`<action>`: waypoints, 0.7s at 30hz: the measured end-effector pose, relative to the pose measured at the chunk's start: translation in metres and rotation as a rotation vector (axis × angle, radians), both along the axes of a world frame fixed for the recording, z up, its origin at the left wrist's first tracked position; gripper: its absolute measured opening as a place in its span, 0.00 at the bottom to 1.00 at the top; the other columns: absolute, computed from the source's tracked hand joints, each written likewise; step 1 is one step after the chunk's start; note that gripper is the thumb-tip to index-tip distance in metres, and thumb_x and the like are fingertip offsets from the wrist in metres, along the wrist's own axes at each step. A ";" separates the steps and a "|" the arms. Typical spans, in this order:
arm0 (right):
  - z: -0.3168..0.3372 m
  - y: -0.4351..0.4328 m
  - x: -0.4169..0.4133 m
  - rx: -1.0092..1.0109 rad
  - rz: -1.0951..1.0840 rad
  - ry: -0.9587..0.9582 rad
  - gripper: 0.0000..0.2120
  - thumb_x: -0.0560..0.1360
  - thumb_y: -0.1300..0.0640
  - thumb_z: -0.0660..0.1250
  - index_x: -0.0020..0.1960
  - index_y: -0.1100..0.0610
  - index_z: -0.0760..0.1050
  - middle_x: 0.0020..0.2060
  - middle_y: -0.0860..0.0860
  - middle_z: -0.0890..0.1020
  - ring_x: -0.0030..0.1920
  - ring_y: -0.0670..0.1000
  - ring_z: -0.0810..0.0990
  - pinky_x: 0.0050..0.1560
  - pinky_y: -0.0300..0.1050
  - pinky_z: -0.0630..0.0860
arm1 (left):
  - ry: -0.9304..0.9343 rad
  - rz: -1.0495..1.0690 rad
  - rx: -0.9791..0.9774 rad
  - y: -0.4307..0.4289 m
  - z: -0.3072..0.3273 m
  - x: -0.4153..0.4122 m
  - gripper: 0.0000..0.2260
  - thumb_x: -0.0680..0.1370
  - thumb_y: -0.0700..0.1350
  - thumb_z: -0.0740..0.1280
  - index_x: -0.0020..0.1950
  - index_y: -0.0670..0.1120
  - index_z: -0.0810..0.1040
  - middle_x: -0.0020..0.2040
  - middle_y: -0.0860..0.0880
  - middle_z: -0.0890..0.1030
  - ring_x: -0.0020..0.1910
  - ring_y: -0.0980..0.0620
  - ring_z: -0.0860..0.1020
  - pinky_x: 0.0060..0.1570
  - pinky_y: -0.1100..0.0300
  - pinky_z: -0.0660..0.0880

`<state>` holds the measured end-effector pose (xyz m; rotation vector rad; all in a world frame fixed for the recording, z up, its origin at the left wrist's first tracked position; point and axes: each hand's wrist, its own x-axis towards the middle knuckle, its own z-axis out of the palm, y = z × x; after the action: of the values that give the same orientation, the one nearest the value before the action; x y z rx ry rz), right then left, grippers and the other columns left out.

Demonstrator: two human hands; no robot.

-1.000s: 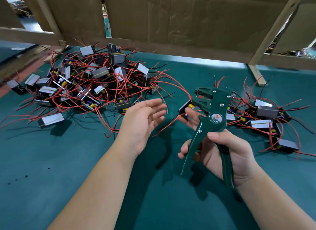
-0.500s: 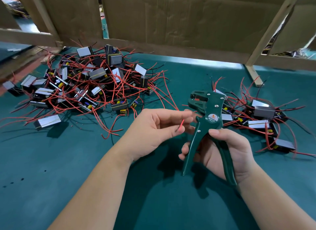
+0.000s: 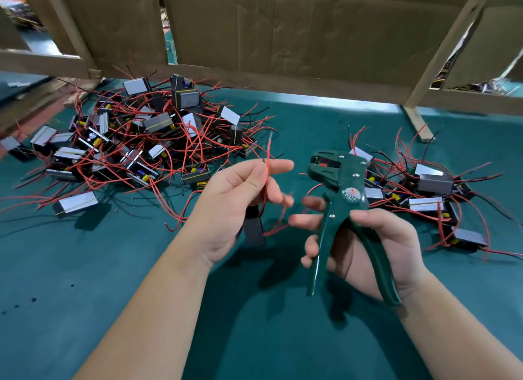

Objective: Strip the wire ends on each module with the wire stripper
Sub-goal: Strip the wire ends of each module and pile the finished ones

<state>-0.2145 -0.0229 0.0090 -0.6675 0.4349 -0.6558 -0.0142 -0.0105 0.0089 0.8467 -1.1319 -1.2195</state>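
My left hand pinches a red wire between thumb and fingers, its end pointing up. A dark module hangs from that wire below the hand, blurred. My right hand grips the handles of a green wire stripper, whose jaws sit just right of the wire's end and apart from it. A big heap of modules with red and black wires lies at the back left. A smaller group of modules lies behind the stripper on the right.
The table has a teal mat. Cardboard panels in a wooden frame close off the back edge. A wooden strut rests on the mat at the back right. One lone module lies in front of the heap.
My left hand went from empty and open to pinching a red wire, then lifted it so the module hangs below. The stripper stayed in my right hand.
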 end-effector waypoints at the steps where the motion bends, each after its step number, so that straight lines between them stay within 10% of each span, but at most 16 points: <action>1: 0.002 -0.001 -0.001 -0.004 -0.023 0.022 0.27 0.57 0.55 0.78 0.54 0.64 0.81 0.51 0.66 0.82 0.37 0.60 0.82 0.43 0.57 0.80 | -0.018 -0.023 0.014 0.001 0.001 -0.001 0.13 0.77 0.50 0.60 0.53 0.45 0.81 0.29 0.53 0.75 0.31 0.53 0.78 0.39 0.67 0.74; 7: 0.005 0.000 -0.004 0.014 0.007 0.188 0.25 0.54 0.53 0.80 0.47 0.63 0.81 0.44 0.67 0.82 0.35 0.62 0.81 0.40 0.56 0.80 | -0.126 -0.054 0.093 0.003 0.004 -0.005 0.12 0.79 0.47 0.58 0.39 0.47 0.77 0.22 0.53 0.63 0.23 0.53 0.61 0.26 0.67 0.64; 21: 0.008 0.006 -0.008 -0.021 0.365 0.048 0.18 0.70 0.53 0.70 0.53 0.65 0.77 0.40 0.63 0.80 0.38 0.62 0.80 0.45 0.58 0.78 | -0.339 -0.016 -0.025 0.009 0.009 0.007 0.14 0.69 0.55 0.64 0.30 0.47 0.80 0.22 0.43 0.59 0.25 0.43 0.56 0.28 0.53 0.53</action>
<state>-0.2228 -0.0167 0.0166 -0.7608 0.3392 -0.2996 -0.0072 -0.0016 0.0184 1.0539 -1.4239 -1.0975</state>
